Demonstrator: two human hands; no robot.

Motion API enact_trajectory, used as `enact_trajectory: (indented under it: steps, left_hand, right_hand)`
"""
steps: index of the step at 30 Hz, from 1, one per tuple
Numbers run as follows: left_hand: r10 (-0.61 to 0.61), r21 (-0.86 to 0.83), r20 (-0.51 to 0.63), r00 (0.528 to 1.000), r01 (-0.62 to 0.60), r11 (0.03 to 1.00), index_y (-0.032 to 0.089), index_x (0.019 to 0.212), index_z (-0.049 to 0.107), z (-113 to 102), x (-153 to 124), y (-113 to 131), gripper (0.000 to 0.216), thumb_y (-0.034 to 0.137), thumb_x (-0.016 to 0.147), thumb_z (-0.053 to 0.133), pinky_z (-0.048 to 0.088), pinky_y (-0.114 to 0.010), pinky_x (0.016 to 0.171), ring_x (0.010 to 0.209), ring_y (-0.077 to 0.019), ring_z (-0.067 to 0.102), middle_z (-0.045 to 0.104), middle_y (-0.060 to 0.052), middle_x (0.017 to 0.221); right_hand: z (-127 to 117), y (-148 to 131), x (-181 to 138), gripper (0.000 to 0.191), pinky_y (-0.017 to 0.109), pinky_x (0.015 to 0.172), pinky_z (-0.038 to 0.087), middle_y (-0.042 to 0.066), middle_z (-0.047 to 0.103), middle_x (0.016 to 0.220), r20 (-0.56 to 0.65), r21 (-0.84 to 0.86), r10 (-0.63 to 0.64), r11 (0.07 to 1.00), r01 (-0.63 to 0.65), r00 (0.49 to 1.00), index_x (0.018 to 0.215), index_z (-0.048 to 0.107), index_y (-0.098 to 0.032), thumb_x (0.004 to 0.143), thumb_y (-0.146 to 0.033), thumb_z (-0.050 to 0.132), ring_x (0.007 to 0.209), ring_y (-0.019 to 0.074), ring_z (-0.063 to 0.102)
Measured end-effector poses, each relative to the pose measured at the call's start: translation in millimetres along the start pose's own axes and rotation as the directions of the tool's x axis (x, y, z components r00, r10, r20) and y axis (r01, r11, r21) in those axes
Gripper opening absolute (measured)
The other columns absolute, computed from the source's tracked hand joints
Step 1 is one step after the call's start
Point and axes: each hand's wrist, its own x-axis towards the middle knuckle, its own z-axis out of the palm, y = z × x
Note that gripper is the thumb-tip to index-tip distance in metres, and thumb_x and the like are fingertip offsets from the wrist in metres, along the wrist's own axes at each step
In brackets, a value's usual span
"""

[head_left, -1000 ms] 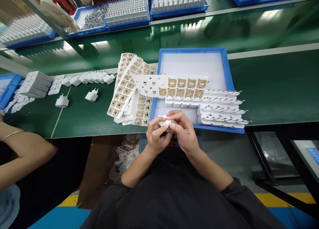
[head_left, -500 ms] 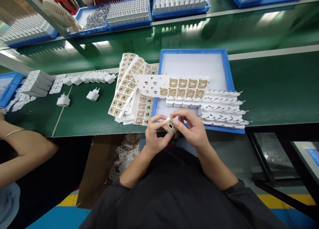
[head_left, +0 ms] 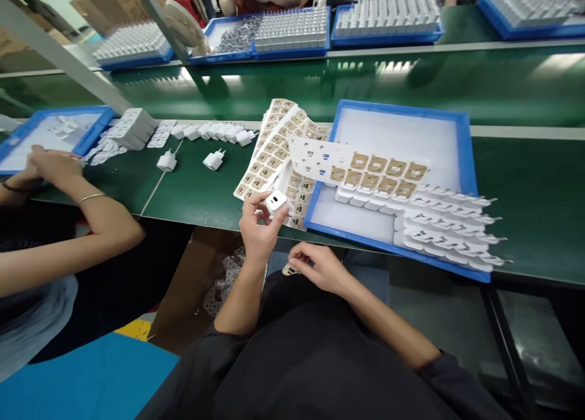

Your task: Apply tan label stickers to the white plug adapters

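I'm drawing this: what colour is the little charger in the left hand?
White: the charger in the left hand; the head view shows it best.

Bench: a green table (head_left: 525,182) runs across the view.
Tray: a blue tray (head_left: 402,106) holds rows of white plugs (head_left: 448,225) at its near right.
Sheets: label sheets (head_left: 274,152) fan out beside the tray, and one sheet (head_left: 365,167) lies over its rim.
Loose: two plugs (head_left: 214,160) stand apart on the table.
Neighbour: a co-worker's arm (head_left: 91,225) wears what looks like a bracelet.
Far: trays of white parts (head_left: 292,30).
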Motion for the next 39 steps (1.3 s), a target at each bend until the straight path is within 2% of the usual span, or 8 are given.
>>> enact_trajectory:
  steps: [6,12,17,23,27,31,34,39]
  left_hand:
    - [-0.069,-0.157,-0.218,0.973,0.035,0.987,0.021,0.115,0.056,-39,37,-43,0.052,0.048,0.078,0.081,0.058,-0.024,0.07,0.097,-0.0177,0.067,0.06,-0.007,0.112]
    - [-0.146,0.081,-0.147,0.978,0.159,0.984,0.018,0.119,0.059,-72,102,-92,0.053,0.039,0.074,0.078,0.058,-0.037,0.089,0.107,-0.0243,0.067,0.062,-0.011,0.125]
    - [-0.009,0.584,0.023,1.0,-0.006,0.811,0.019,0.107,0.065,-76,145,-110,0.038,0.038,0.076,0.075,0.043,-0.053,0.106,0.122,-0.0346,0.052,0.067,-0.012,0.107]
    - [0.143,0.55,-0.081,0.986,-0.076,0.832,0.021,0.086,0.062,-78,168,-143,0.053,0.068,0.067,0.078,0.02,-0.073,0.107,0.133,-0.0493,0.032,0.054,-0.008,0.112]
    - [0.142,0.552,-0.113,0.983,-0.057,0.832,0.022,0.091,0.06,-76,168,-140,0.051,0.062,0.066,0.081,0.02,-0.076,0.108,0.132,-0.0516,0.031,0.051,-0.009,0.117]
    - [0.215,0.55,-0.005,0.977,-0.177,0.817,0.022,0.102,0.062,-43,155,-97,0.037,0.046,0.078,0.075,0.03,-0.069,0.11,0.127,-0.0436,0.042,0.058,-0.011,0.118]
    - [0.301,0.445,0.211,0.93,-0.365,0.818,0.022,0.111,0.063,-1,139,-44,0.031,0.041,0.087,0.066,0.035,-0.058,0.11,0.122,-0.0365,0.053,0.065,-0.011,0.12]
    - [0.4,0.142,0.535,0.744,-0.546,0.826,0.023,0.113,0.069,90,116,45,0.027,0.038,0.092,0.06,0.041,-0.05,0.107,0.118,-0.0311,0.059,0.074,-0.008,0.115]
  right_hand:
    - [106,56,44,0.025,0.024,0.072,0.055,0.003,0.078,0.09,0.349,-0.154,0.197,0.976,-0.152,0.916,0.106,0.072,-0.018,0.086,-0.006,0.062,0.077,0.0169,0.073]
    - [110,84,43,0.026,0.033,0.09,0.056,0.01,0.08,0.108,0.464,-0.299,0.21,0.952,-0.071,0.861,0.105,0.078,-0.018,0.083,-0.011,0.067,0.1,0.0266,0.075]
    - [78,86,39,0.031,0.035,0.092,0.054,0.013,0.079,0.113,0.406,-0.342,0.232,0.936,-0.089,0.884,0.116,0.075,-0.016,0.088,-0.013,0.062,0.103,0.027,0.074]
    - [30,58,17,0.032,0.029,0.085,0.054,0.01,0.077,0.118,0.314,-0.292,0.2,0.951,-0.106,0.928,0.12,0.074,-0.018,0.09,-0.015,0.064,0.092,0.0204,0.075]
    - [-25,9,-13,0.029,0.027,0.085,0.054,0.01,0.077,0.117,0.241,-0.21,0.054,0.978,-0.002,0.969,0.123,0.071,-0.017,0.098,-0.023,0.058,0.097,0.0189,0.074]
    - [-94,-38,-35,0.025,0.029,0.082,0.057,0.008,0.079,0.106,-0.046,-0.254,-0.126,0.961,0.11,0.991,0.119,0.07,-0.018,0.101,-0.025,0.054,0.091,0.0179,0.074]
    - [-147,-52,-41,0.022,0.034,0.082,0.059,0.008,0.077,0.104,-0.28,-0.495,-0.223,0.867,0.058,0.934,0.115,0.071,-0.02,0.101,-0.023,0.054,0.093,0.0205,0.073]
    - [-230,-38,-29,0.022,0.053,0.097,0.053,0.014,0.072,0.119,-0.412,-0.8,-0.32,0.575,-0.17,0.853,0.111,0.072,-0.021,0.095,-0.024,0.059,0.112,0.0334,0.066]
